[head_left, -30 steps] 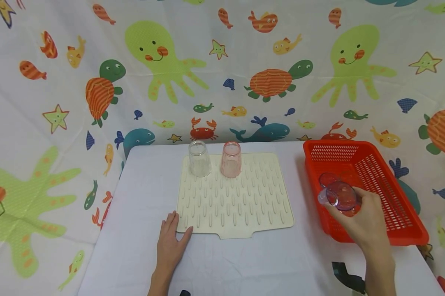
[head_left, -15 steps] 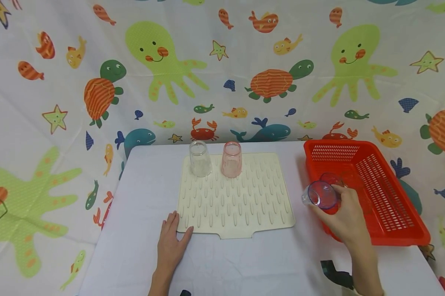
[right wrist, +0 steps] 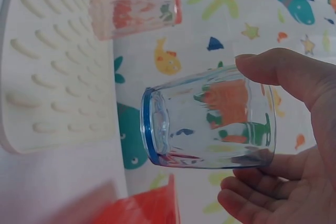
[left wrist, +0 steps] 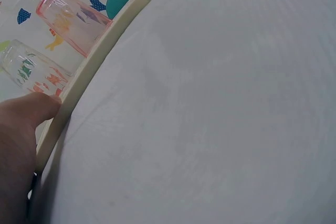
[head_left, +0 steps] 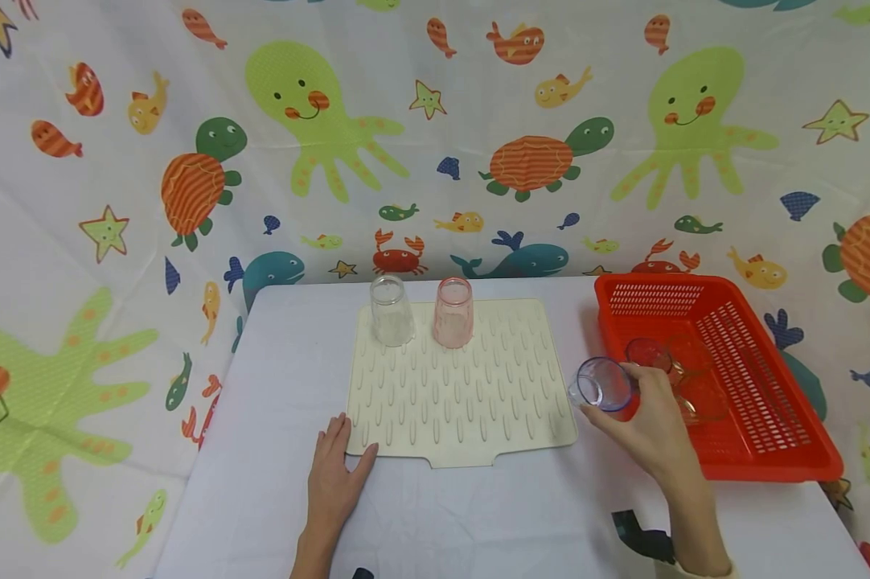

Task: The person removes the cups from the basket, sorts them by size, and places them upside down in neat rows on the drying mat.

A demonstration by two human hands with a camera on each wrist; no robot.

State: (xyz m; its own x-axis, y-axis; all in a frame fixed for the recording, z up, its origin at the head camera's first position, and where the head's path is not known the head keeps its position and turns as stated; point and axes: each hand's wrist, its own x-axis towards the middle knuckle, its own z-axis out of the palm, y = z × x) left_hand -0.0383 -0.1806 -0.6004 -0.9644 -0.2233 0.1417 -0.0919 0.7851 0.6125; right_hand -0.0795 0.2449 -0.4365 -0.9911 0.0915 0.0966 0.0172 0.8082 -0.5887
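My right hand (head_left: 655, 422) grips a clear glass (head_left: 603, 384) with a blue tint between thumb and fingers. It hangs between the red basket and the cream drying mat (head_left: 464, 402). In the right wrist view, a blue ring circles one end of the held tumbler (right wrist: 210, 121). My left hand (head_left: 331, 474) rests with straight fingers on the mat's near left corner; in the left wrist view its thumb lies on the edge. Upside down at the mat's back stand a clear glass (head_left: 392, 314) and a pink glass (head_left: 453, 314).
The red plastic basket (head_left: 775, 402) stands at the table's right, with a pink glass (head_left: 645, 352) and amber-looking glassware (head_left: 703, 394) inside. A curtain with sea animals hangs behind the table. A black strap (head_left: 641, 537) is near my right forearm.
My right hand has carried the blue-tinted glass leftward, out from over the basket, toward the mat's right edge. My left hand and the two glasses on the mat have stayed put.
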